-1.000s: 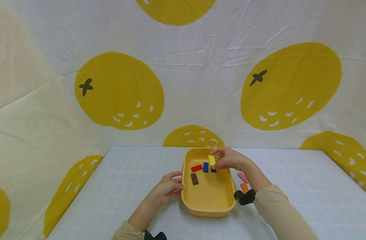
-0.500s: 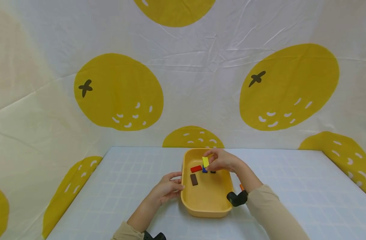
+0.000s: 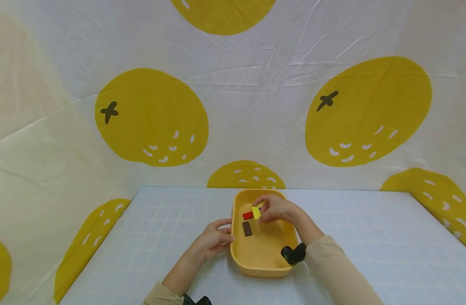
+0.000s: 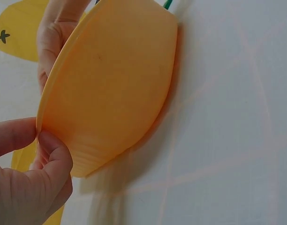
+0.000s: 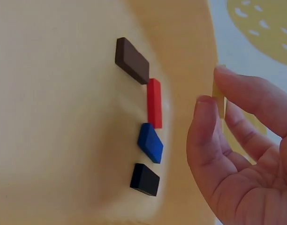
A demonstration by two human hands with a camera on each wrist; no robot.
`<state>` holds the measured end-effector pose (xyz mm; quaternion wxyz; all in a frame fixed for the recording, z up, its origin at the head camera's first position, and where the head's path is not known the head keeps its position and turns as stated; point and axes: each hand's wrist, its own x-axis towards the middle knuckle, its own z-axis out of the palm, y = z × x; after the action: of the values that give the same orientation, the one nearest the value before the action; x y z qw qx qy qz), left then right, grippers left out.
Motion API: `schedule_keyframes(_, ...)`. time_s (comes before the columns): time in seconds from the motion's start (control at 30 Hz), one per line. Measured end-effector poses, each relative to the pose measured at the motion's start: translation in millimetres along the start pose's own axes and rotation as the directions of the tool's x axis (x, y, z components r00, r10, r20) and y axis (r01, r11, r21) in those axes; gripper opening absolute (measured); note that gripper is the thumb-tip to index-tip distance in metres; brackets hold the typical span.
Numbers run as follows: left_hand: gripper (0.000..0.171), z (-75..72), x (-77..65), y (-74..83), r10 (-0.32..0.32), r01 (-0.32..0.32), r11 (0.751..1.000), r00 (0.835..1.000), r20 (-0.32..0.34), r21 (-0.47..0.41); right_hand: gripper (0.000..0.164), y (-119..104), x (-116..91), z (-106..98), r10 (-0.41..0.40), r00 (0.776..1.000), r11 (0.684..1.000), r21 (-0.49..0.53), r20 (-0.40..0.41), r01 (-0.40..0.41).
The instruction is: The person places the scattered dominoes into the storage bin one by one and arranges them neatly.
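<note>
A yellow-orange plastic tray (image 3: 263, 258) lies lengthwise before me. My left hand (image 3: 213, 240) pinches its left rim between thumb and finger, as the left wrist view shows. Above the tray's far half, my right hand (image 3: 276, 209) holds a thin yellow block (image 3: 256, 212) between thumb and fingertips. Inside lie a brown block (image 5: 133, 61), a red block (image 5: 154, 103), a blue block (image 5: 151, 144) and a black block (image 5: 145, 180), roughly in a row. In the head view the yellow block overlaps the red one, and the right hand mostly hides the blue and black ones.
The tray stands on a table with a pale checked cover (image 3: 171, 228). Behind and to the left hangs a white cloth (image 3: 255, 127) printed with large yellow fruit. A black wrist camera (image 3: 294, 254) on the right arm overlaps the tray's right rim.
My right hand has carried the yellow block leftward and slightly nearer, from over the black block to over the red one. Its arm now covers the pink and orange blocks outside the tray.
</note>
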<state>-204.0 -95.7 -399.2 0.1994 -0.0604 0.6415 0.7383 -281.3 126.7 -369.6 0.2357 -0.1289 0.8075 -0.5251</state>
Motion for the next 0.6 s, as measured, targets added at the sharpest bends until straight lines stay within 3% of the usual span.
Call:
schedule_keyframes(0.33, 0.058, -1.1, 0.9, -0.2, -0.001, 0.001, 1.000, 1.000, -0.007, 0.000, 0.044, -4.1, 1.2, 4.9, 0.100, 0.995, 0.985, -0.140, 0.017, -0.097)
schedule_keyframes(0.6, 0.058, -0.7, 1.2, -0.7, 0.000, 0.000, 1.000, 1.000, 0.000, 0.000, 0.046, -2.2, 1.4, 5.0, 0.126, 0.992, 0.979, -0.163, 0.015, -0.121)
